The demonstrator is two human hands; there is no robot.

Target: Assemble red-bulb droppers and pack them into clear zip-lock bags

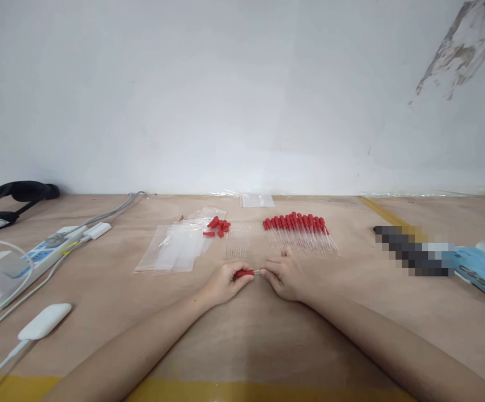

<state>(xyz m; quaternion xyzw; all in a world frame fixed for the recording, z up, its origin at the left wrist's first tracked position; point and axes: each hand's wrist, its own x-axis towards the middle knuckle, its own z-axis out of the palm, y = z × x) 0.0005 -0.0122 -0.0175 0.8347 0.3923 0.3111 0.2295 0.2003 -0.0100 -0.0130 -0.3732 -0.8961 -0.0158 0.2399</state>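
Our left hand point(224, 283) pinches a red bulb point(245, 273), our right hand point(282, 277) a glass tube point(257, 272), held end to end; finished droppers point(299, 230) lie beyond on the surface point(242, 335)

A red rubber bulb point(243, 273) lies sideways at the frame's centre, pinched in the left hand point(224, 283). Its open end faces right and meets a thin clear glass dropper tube point(256, 272), held level by the fingertips of the right hand point(283, 276) above the wooden tabletop.
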